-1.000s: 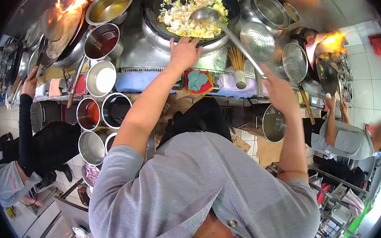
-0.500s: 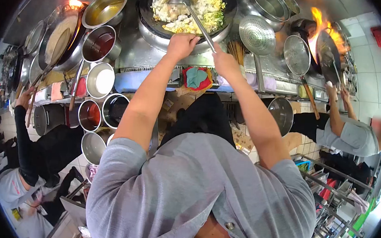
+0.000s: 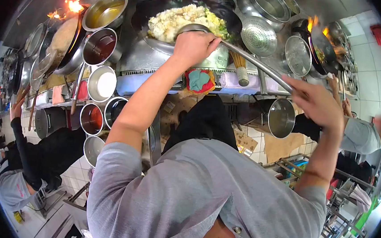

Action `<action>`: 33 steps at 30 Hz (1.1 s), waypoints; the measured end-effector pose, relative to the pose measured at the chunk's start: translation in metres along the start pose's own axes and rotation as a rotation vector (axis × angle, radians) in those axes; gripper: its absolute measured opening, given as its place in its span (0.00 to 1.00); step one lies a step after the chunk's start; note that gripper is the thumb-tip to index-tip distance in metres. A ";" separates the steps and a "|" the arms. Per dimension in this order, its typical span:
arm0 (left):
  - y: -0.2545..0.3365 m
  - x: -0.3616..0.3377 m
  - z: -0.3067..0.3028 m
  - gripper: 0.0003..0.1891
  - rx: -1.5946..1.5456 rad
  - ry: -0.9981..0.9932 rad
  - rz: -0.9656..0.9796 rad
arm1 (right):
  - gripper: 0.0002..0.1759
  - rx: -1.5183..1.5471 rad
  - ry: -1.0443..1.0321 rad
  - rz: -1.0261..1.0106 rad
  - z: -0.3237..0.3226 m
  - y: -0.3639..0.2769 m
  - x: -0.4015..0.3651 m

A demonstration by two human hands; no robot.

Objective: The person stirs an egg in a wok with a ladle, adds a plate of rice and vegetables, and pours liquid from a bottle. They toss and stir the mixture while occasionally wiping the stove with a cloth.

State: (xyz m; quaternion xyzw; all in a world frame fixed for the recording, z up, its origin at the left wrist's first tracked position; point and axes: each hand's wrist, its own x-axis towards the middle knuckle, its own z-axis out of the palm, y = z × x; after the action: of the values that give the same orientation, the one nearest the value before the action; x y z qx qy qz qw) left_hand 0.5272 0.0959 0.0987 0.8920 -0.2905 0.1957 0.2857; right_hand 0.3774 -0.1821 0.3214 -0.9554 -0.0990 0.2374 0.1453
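My left hand [image 3: 195, 48] is closed at the near edge of a large dark wok [image 3: 142, 14]; what its fingers grip is hidden beneath it. Pale fried food with green and yellow bits [image 3: 176, 18] lies in the wok, which is tilted. My right hand [image 3: 319, 100], off to the right, is wrapped round the handle end of a long metal ladle [image 3: 257, 63]. The ladle's bowl is at the near side of the food, just behind my left hand.
Pots of liquid [image 3: 98, 47] line the left side. A perforated strainer [image 3: 258, 37], a bamboo brush [image 3: 242, 74] and folded cloths [image 3: 199, 80] sit near the stove's front. Co-workers [image 3: 15, 185] [image 3: 363, 135] stand at flaming woks on both sides.
My right hand has moved right and toward me with the ladle handle. The wok has tilted, my left hand has shifted slightly right, and the ladle bowl has come nearer.
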 end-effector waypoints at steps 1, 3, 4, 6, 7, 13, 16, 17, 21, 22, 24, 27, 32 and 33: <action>-0.009 -0.005 0.023 0.18 0.028 0.004 0.000 | 0.34 -0.044 0.043 -0.110 0.017 0.011 0.026; -0.021 -0.032 0.063 0.16 0.002 -0.053 -0.115 | 0.30 -0.073 0.351 -0.373 0.078 0.056 0.088; -0.024 -0.049 0.077 0.16 -0.002 -0.050 -0.101 | 0.30 -0.075 0.324 -0.207 0.093 0.044 0.102; -0.018 -0.084 0.084 0.15 -0.051 -0.030 -0.084 | 0.29 -0.075 0.296 -0.037 0.112 0.020 0.117; -0.014 -0.092 0.081 0.15 -0.052 -0.026 -0.084 | 0.29 -0.066 0.333 -0.020 0.117 0.013 0.118; -0.055 -0.026 0.051 0.16 -0.007 -0.093 -0.075 | 0.32 0.027 0.322 -0.009 0.104 0.009 0.058; -0.083 -0.017 0.069 0.17 -0.009 -0.063 -0.017 | 0.35 -0.003 0.323 -0.025 0.119 0.037 0.043; -0.088 -0.018 0.071 0.17 0.004 -0.089 -0.001 | 0.37 -0.133 0.300 0.025 0.135 0.050 0.047; -0.081 -0.026 0.080 0.15 0.076 -0.016 -0.085 | 0.37 -0.331 0.268 0.192 0.147 0.113 0.098; -0.078 -0.029 0.083 0.15 0.072 0.022 -0.144 | 0.36 -0.312 0.306 0.228 0.143 0.120 0.114; -0.077 -0.032 0.083 0.15 0.069 -0.008 -0.172 | 0.34 -0.255 0.363 0.215 0.145 0.101 0.165; -0.087 -0.028 0.084 0.15 -0.020 -0.078 -0.152 | 0.32 -0.051 0.375 0.125 0.217 0.100 0.276; -0.085 -0.023 0.070 0.20 -0.076 -0.176 -0.161 | 0.31 0.075 0.142 0.174 0.196 0.022 0.205; -0.083 -0.021 0.068 0.20 -0.076 -0.181 -0.154 | 0.31 0.118 0.115 0.175 0.180 0.040 0.186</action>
State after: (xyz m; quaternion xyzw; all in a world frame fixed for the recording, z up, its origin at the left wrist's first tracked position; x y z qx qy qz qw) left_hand 0.5758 0.1177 0.0034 0.9142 -0.2530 0.0805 0.3061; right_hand 0.4570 -0.1301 0.0775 -0.9622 0.0074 0.1994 0.1852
